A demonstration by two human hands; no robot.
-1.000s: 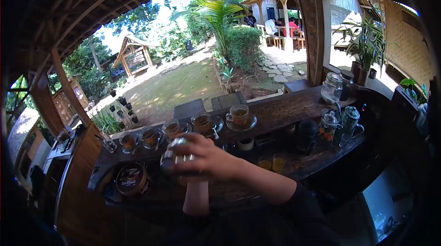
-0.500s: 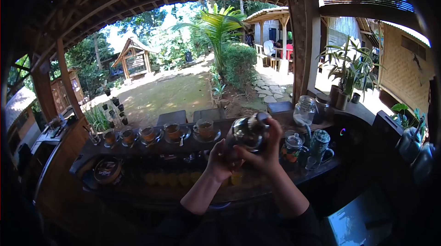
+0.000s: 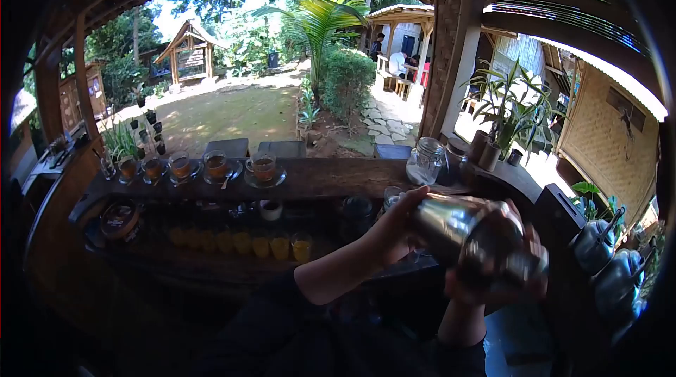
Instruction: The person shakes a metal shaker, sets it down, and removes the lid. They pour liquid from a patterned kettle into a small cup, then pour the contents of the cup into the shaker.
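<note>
A shiny metal cocktail shaker [image 3: 458,225] is tilted sideways, right of centre and close to the camera, slightly blurred. My left hand [image 3: 398,225] is closed around its wide end. The fingers of my right hand [image 3: 521,236] wrap round its narrower end at the right. Behind my left wrist a small glass jar [image 3: 393,197] shows only in part. A clear jar with a wire clasp [image 3: 425,161] and white contents stands on the wooden counter [image 3: 331,174] beyond the shaker.
Several glass cups of brown drink [image 3: 263,167] on saucers line the counter's left part. Several glasses of yellow liquid [image 3: 301,246] stand on the lower shelf, with a round tin [image 3: 120,220] at its left. Kettles [image 3: 620,282] sit at the right. Seated people [image 3: 398,63] are far off.
Both hands and the shaker have moved right and closer, and the shaker has turned from nearly end-on to sideways. The view has shifted right.
</note>
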